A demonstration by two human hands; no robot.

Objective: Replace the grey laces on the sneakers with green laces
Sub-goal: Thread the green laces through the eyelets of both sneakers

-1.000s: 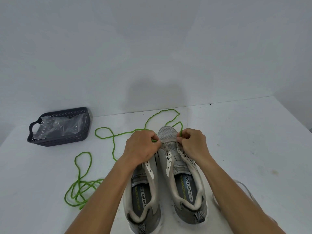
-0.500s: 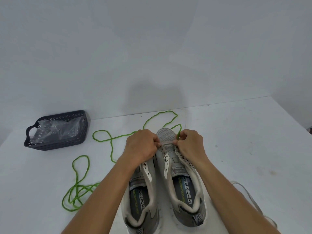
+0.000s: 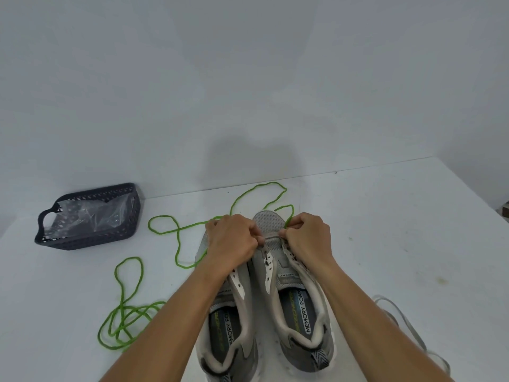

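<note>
Two grey sneakers stand side by side at lower centre of the frame, toes pointing up the picture. Both are bare of laces along the rows of eyelets that show, and a grey lace (image 3: 405, 323) lies loose at lower right, so removal appears complete. Relacing seems to be at its first step: the left hand (image 3: 231, 241) and the right hand (image 3: 307, 238) meet at the toe end of the right sneaker (image 3: 292, 293), the fingers of each curled. The right hand pinches a green lace (image 3: 259, 193) that loops away toward upper centre; what the left fingers hold cannot be told, though a green strand emerges beside them. The left sneaker (image 3: 228, 326) is untouched, and a second tangle of green cord (image 3: 124, 318) waits at lower left. The uppers are fine mesh with smooth pale eyelet strips and printed insoles. The green cord is thin, round and limp; the grey lace is flat. A dark perforated plastic basket (image 3: 91, 235) holding a crinkled clear bag sits at mid left on the white table (image 3: 399, 230).
</note>
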